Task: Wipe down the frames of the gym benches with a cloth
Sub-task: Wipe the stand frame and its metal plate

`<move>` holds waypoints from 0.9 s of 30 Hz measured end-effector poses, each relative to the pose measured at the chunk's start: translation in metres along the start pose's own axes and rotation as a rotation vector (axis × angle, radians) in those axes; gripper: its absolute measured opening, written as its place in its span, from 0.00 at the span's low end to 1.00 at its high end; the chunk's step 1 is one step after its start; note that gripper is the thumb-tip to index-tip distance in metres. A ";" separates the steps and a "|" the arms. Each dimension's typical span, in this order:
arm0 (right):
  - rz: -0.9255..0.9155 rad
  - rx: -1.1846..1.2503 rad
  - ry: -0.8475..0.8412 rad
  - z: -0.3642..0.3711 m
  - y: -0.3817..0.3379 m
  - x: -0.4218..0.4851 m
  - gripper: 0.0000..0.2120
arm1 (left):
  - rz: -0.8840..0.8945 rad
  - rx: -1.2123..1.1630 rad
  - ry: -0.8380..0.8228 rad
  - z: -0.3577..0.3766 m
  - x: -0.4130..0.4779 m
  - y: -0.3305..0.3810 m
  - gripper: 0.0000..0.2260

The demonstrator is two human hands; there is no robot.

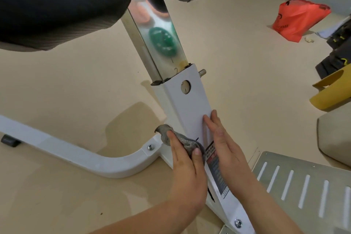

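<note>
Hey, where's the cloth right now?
Lower middle of the head view: the left hand holds the grey cloth against the white post, beside the right hand.

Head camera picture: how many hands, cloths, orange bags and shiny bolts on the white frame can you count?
Hands: 2, left hand and right hand
Grey cloth: 1
Orange bag: 1
Bolts on the white frame: 2
Total: 6
</note>
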State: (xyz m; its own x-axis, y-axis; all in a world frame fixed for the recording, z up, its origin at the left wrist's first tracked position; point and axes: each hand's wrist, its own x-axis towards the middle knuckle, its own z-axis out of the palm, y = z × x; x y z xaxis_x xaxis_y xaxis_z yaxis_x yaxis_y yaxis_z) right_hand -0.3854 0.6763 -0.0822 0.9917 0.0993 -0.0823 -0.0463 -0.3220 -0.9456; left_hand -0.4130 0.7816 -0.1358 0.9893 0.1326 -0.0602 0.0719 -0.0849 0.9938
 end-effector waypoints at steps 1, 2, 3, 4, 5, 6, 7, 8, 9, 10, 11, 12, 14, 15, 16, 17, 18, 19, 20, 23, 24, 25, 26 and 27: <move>-0.014 -0.040 0.004 -0.003 0.006 -0.001 0.20 | -0.032 -0.002 -0.001 0.008 -0.005 -0.007 0.33; -0.032 -0.086 0.009 -0.007 0.015 -0.005 0.21 | -0.070 -0.014 0.006 0.015 -0.011 -0.015 0.33; -0.048 -0.128 0.015 -0.012 0.028 -0.012 0.22 | -0.100 -0.035 0.017 0.023 -0.017 -0.023 0.33; -0.048 -0.157 0.023 -0.016 0.044 -0.021 0.23 | -0.130 -0.054 0.017 0.031 -0.024 -0.033 0.34; -0.023 -0.175 0.028 -0.021 0.061 -0.031 0.24 | -0.171 -0.059 0.000 0.037 -0.031 -0.044 0.34; 0.020 -0.185 0.033 -0.024 0.078 -0.042 0.24 | -0.215 -0.055 -0.021 0.043 -0.038 -0.054 0.35; 0.067 -0.195 0.041 -0.028 0.095 -0.053 0.25 | -0.254 -0.046 -0.040 0.049 -0.044 -0.064 0.35; 0.106 -0.216 0.049 -0.031 0.111 -0.063 0.25 | -0.289 -0.041 -0.048 0.055 -0.050 -0.073 0.35; 0.130 -0.266 0.059 -0.035 0.124 -0.070 0.25 | -0.315 -0.039 -0.048 0.061 -0.054 -0.079 0.35; 0.140 -0.353 0.061 -0.040 0.137 -0.075 0.25 | -0.322 -0.038 -0.042 0.067 -0.057 -0.084 0.34; 0.148 -0.455 0.044 -0.043 0.146 -0.077 0.25 | -0.321 -0.034 -0.029 0.074 -0.060 -0.088 0.34; 0.164 -0.534 0.011 -0.046 0.154 -0.079 0.24 | -0.317 -0.017 -0.023 0.080 -0.062 -0.092 0.34; 0.204 -0.572 -0.055 -0.051 0.164 -0.078 0.24 | -0.322 0.038 -0.036 0.085 -0.068 -0.098 0.35; 0.218 -0.551 -0.068 -0.053 0.167 -0.078 0.24 | -0.333 0.041 -0.030 0.084 -0.070 -0.103 0.35; 0.228 -0.507 -0.065 -0.055 0.168 -0.077 0.23 | -0.338 0.019 -0.028 0.082 -0.070 -0.108 0.34; 0.237 -0.451 -0.056 -0.055 0.168 -0.076 0.23 | -0.339 -0.017 -0.035 0.077 -0.068 -0.112 0.32; 0.245 -0.405 -0.050 -0.055 0.168 -0.076 0.22 | -0.334 -0.053 -0.063 0.071 -0.068 -0.114 0.30; 0.254 -0.380 -0.048 -0.054 0.168 -0.076 0.22 | -0.340 -0.067 -0.107 0.064 -0.071 -0.115 0.28; 0.260 -0.369 -0.049 -0.052 0.167 -0.077 0.21 | -0.347 -0.051 -0.143 0.057 -0.077 -0.117 0.27; 0.269 -0.354 -0.054 -0.049 0.164 -0.078 0.21 | -0.362 0.000 -0.162 0.045 -0.102 -0.122 0.30; 0.263 -0.342 -0.049 -0.049 0.164 -0.077 0.21 | -0.386 0.003 -0.186 0.046 -0.104 -0.124 0.32; 0.251 -0.323 -0.034 -0.048 0.164 -0.076 0.21 | -0.441 -0.016 -0.219 0.050 -0.101 -0.125 0.32; 0.243 -0.298 -0.015 -0.046 0.165 -0.076 0.21 | -0.478 -0.016 -0.238 0.057 -0.098 -0.129 0.31; 0.244 -0.272 -0.001 -0.045 0.165 -0.076 0.21 | -0.507 0.000 -0.239 0.066 -0.095 -0.134 0.30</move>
State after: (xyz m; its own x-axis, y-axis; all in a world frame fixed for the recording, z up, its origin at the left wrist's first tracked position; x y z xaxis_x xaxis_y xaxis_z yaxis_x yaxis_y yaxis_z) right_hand -0.4632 0.5732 -0.2181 0.9551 -0.0103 -0.2961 -0.2479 -0.5753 -0.7795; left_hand -0.5086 0.7156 -0.2691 0.8320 -0.0705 -0.5502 0.5463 -0.0682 0.8348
